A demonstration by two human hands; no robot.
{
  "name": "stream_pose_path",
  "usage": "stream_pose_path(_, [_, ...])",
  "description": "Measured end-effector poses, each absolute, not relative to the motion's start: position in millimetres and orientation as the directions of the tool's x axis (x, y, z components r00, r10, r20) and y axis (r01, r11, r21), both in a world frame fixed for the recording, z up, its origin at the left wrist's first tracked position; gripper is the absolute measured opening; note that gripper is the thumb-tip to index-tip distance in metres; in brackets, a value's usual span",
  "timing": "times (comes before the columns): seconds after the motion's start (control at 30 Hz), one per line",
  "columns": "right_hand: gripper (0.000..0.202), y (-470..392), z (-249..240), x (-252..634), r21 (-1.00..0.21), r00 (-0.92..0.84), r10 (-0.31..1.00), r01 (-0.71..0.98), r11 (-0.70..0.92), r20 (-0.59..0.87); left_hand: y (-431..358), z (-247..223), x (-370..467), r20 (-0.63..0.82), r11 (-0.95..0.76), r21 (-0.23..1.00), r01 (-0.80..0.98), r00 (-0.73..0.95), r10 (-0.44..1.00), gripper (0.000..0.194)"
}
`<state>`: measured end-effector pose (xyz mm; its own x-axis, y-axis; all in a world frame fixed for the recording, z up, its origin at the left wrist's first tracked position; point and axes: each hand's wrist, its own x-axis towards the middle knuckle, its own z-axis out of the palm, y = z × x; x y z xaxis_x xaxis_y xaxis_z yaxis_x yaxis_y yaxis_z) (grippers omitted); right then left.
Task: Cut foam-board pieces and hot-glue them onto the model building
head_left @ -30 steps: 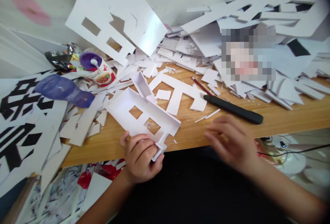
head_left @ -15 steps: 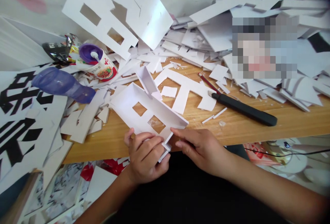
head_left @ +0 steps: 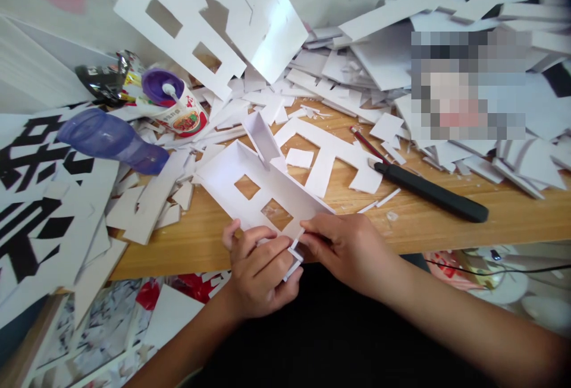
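Note:
A white foam-board piece (head_left: pixel 223 177) with two square holes and raised side walls is held over the front edge of the wooden table. My left hand (head_left: pixel 265 269) wraps round its near end, fingers bent over the board and thumb below. My right hand (head_left: pixel 345 251) pinches the wall at the near right corner between thumb and forefinger. A black-handled cutter (head_left: pixel 432 191) lies to the right, beside a thin red pen-like tool (head_left: pixel 368 144). Behind the held piece lies a flat white cut-out (head_left: pixel 330 147).
White scraps (head_left: pixel 357 90) are heaped along the back of the wooden table (head_left: pixel 446 230). At the left are a blue-purple translucent bottle (head_left: pixel 113 138), a paper cup (head_left: pixel 190 117) and black-and-white sheets (head_left: pixel 40 227). A large white board (head_left: pixel 259 13) leans at the back.
My right thumb and forefinger have closed on the near right corner of the white piece. The whole view has shifted slightly, and my left hand keeps its hold.

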<state>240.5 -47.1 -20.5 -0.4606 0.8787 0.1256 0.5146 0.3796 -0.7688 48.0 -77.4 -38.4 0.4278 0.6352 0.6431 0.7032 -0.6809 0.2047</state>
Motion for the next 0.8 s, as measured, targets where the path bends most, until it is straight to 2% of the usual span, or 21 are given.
stream_pose_path(0.2, [0.022, -45, -12, 240, -0.719, -0.473, 0.878, 0.586, 0.373, 0.070, -77, -41, 47, 0.645, -0.687, 0.208, 0.696, 0.431, 0.631, 0.007])
stream_pose_path(0.3, [0.017, -46, -14, 239, -0.736, -0.457, 0.886, 0.575, 0.357, 0.074, -77, -43, 47, 0.661, -0.687, 0.192, 0.701, 0.425, 0.618, 0.006])
stream_pose_path(0.47, [0.020, -53, -26, 250, -0.864, -0.383, 0.900, 0.359, 0.351, 0.207, -79, -44, 45, 0.662, -0.683, 0.185, 0.707, 0.424, 0.618, 0.004])
stream_pose_path(0.57, [0.025, -60, -33, 273, -0.883, -0.270, 0.920, 0.299, 0.361, 0.285, -80, -41, 46, 0.648, -0.683, 0.198, 0.703, 0.429, 0.630, 0.006])
stream_pose_path(0.67, [0.022, -62, -39, 306, -0.756, -0.212, 0.879, 0.450, 0.475, 0.427, -82, -33, 50, 0.633, -0.672, 0.218, 0.707, 0.422, 0.649, 0.005])
stream_pose_path(0.73, [0.020, -61, -44, 330, -0.567, -0.190, 0.814, 0.631, 0.530, 0.549, -84, -26, 51, 0.615, -0.659, 0.215, 0.721, 0.423, 0.665, 0.007])
stream_pose_path(0.8, [0.019, -57, -48, 353, -0.369, -0.185, 0.779, 0.800, 0.473, 0.599, -85, -18, 46, 0.601, -0.656, 0.183, 0.733, 0.444, 0.665, 0.009])
